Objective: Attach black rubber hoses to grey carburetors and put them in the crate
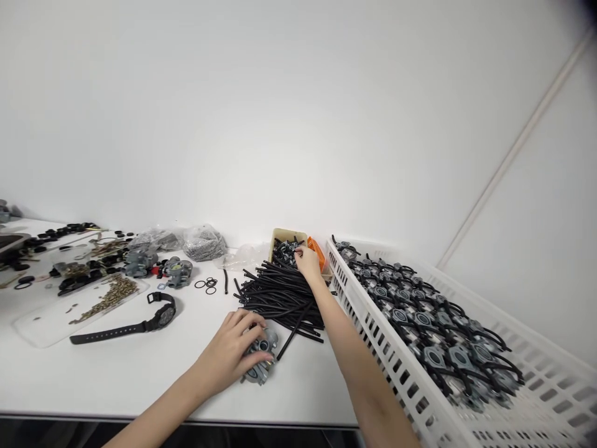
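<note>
the grey metal carburettor body [262,359] lies on the white table [140,373], near its front edge, touching the near end of the pile of black hoses [280,298]. the left hand [231,354] lies over it, fingers curled closed around its top, pinning it to the surface. the right hand [308,261] reaches past the pile into the tan box [281,236] of small dark parts; its fingers are bent down among them, and whether they grip a piece cannot be told. judged step: part selection while the body is held. a lift from the box calls for a pinch on one piece only. a white crate [396,348] of hosed bodies stands at right.
</note>
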The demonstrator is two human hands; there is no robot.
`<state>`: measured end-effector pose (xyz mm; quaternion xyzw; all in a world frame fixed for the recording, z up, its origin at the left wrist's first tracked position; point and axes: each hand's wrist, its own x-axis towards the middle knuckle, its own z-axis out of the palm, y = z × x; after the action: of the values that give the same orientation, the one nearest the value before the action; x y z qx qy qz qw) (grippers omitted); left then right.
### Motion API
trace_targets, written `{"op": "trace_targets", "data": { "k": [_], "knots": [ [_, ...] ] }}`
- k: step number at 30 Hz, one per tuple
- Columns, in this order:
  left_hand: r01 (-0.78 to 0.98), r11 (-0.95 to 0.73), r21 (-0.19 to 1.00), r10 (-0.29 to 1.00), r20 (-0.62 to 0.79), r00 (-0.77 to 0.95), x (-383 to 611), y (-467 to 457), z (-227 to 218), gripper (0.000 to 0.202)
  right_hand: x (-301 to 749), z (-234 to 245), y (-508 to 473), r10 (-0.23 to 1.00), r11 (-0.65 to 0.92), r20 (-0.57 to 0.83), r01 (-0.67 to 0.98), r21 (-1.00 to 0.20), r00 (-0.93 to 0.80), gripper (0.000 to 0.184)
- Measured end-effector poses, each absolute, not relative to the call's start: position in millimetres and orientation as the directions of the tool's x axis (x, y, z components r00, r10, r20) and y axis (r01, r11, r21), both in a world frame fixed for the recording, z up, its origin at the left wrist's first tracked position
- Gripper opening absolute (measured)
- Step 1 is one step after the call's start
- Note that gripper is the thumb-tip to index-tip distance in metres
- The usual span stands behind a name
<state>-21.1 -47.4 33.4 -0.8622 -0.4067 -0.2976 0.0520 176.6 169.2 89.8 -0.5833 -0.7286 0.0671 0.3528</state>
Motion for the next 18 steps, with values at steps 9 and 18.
{"op": "trace_targets", "data": {
  "k": [9,18],
  "knots": [
    [0.239,-0.305,0.922,0.857,0.157,0.491,-45,-29,-11,0.110,154,79,216,0.929,0.243,0.366,0.843,-0.480,-0.059,0.032],
    [0.186,-0.194,0.963,0.845,0.068,0.530,-44,-16,-10,0.132,168,79,225,0.856,0.285,0.493,0.652,-0.703,0.157,0.029]
  ]
}}
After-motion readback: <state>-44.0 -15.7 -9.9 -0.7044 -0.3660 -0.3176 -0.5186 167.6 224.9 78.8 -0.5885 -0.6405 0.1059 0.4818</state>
